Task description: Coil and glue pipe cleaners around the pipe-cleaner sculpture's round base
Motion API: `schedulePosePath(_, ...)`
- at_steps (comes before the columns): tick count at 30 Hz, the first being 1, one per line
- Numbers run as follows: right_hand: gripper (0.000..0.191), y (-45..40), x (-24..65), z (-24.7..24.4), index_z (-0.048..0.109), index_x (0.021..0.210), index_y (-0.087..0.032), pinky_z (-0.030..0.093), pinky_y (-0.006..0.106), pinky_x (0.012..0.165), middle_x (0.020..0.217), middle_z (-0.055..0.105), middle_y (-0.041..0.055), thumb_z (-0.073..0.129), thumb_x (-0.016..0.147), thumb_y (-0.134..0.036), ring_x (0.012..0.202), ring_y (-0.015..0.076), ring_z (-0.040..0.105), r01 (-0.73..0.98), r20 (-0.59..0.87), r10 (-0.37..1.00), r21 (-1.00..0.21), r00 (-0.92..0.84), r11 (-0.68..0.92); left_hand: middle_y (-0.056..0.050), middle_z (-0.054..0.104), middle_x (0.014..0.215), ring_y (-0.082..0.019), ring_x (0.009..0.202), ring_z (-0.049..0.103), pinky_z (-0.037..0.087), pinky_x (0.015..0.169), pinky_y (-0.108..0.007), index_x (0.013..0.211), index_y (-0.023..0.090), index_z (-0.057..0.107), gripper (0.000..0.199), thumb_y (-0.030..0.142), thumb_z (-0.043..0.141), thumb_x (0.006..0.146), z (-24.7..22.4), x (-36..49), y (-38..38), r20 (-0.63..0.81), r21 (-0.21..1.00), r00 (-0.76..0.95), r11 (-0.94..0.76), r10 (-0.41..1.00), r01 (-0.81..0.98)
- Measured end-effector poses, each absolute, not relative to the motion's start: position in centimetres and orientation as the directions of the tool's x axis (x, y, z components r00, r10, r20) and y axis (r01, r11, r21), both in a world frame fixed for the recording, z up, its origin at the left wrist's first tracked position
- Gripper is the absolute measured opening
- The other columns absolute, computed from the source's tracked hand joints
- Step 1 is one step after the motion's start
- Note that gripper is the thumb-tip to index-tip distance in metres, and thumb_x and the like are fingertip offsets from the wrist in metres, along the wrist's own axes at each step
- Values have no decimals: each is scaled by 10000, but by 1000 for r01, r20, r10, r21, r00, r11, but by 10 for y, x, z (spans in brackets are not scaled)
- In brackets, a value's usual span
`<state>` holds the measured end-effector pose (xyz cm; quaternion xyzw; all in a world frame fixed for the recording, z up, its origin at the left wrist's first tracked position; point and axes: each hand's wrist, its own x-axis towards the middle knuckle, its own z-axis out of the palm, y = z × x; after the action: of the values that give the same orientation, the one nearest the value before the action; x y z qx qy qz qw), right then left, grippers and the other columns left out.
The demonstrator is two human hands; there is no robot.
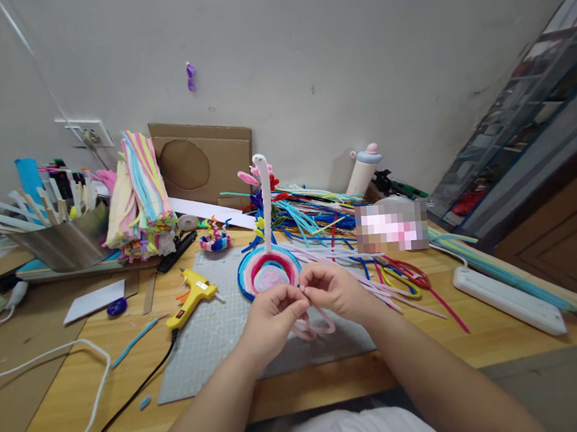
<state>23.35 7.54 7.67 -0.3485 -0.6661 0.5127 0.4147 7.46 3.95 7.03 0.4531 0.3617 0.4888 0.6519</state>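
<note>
My left hand [275,315] and my right hand [333,291] meet over the cutting mat [195,366], fingertips pinched close together. Between them they hold a pale pink pipe cleaner [308,334], bent into loops that hang below the fingers; its pinched part is hidden. Just beyond my hands lies a flat coiled disc [245,269] of blue, pink, red and white rings. A tall white fuzzy stem [266,204] with a small eye at its top rises at the disc's far edge. Loose pale pink pipe cleaners [384,288] spread to the right of my right hand.
A yellow glue gun [192,300] lies on the left, its black cord trailing forward. Behind it are pipe cleaner bundles [144,194] and a metal container [70,240] of sticks. Scissors [403,281], a power strip [509,298] and a bottle [363,170] are on the right.
</note>
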Motion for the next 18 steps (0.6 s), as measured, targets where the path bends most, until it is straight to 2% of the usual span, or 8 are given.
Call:
schedulePosePath(4, 131, 77, 235, 71, 514, 772, -207, 448, 293, 704, 767, 549, 0, 557, 796, -329, 711, 145, 538, -155, 225, 935, -970, -273, 188, -19, 641, 614, -85, 538, 563, 452, 531, -173, 731, 107, 674, 186, 269, 759, 699, 69, 67, 50, -59, 878, 98, 98, 993, -469)
schedulePosePath(6, 131, 76, 236, 73, 471, 808, -232, 461, 321, 719, 736, 517, -18, 523, 820, -351, 687, 147, 536, -307, 215, 951, -941, -221, 141, -14, 629, 617, -81, 532, 560, 453, 514, -166, 747, 113, 650, 153, 256, 705, 758, 66, 61, 58, -117, 816, 12, 103, 993, -570)
schedulePosePath(8, 133, 73, 238, 77, 456, 822, -246, 461, 311, 668, 638, 429, -54, 549, 817, -340, 592, 133, 479, -484, 182, 962, -873, -204, 63, -5, 615, 638, -78, 540, 572, 482, 529, -174, 733, 128, 600, 114, 197, 625, 819, 62, 56, 65, -205, 738, -60, 114, 977, -665)
schedulePosePath(10, 136, 70, 239, 85, 459, 814, -246, 421, 262, 572, 582, 326, -78, 584, 809, -301, 514, 113, 374, -608, 167, 965, -794, -202, 10, 15, 565, 603, -67, 523, 566, 513, 557, -185, 710, 138, 545, 173, 124, 510, 879, 58, 54, 71, -302, 660, -95, 136, 948, -739)
schedulePosePath(14, 129, 63, 230, 101, 449, 784, -236, 294, 214, 475, 573, 279, -80, 562, 840, -260, 486, 102, 265, -664, 246, 954, -744, -172, 72, 66, 418, 523, -25, 410, 439, 568, 634, -223, 664, 150, 459, 303, 29, 347, 918, 53, 56, 75, -435, 532, -82, 183, 897, -827)
schedulePosePath(18, 117, 55, 208, 108, 443, 794, -236, 286, 223, 491, 566, 306, -80, 516, 884, -251, 490, 99, 280, -670, 362, 920, -721, -147, 177, 71, 389, 539, -13, 398, 379, 576, 630, -209, 648, 155, 427, 314, 9, 345, 913, 52, 62, 75, -485, 455, -65, 188, 872, -870)
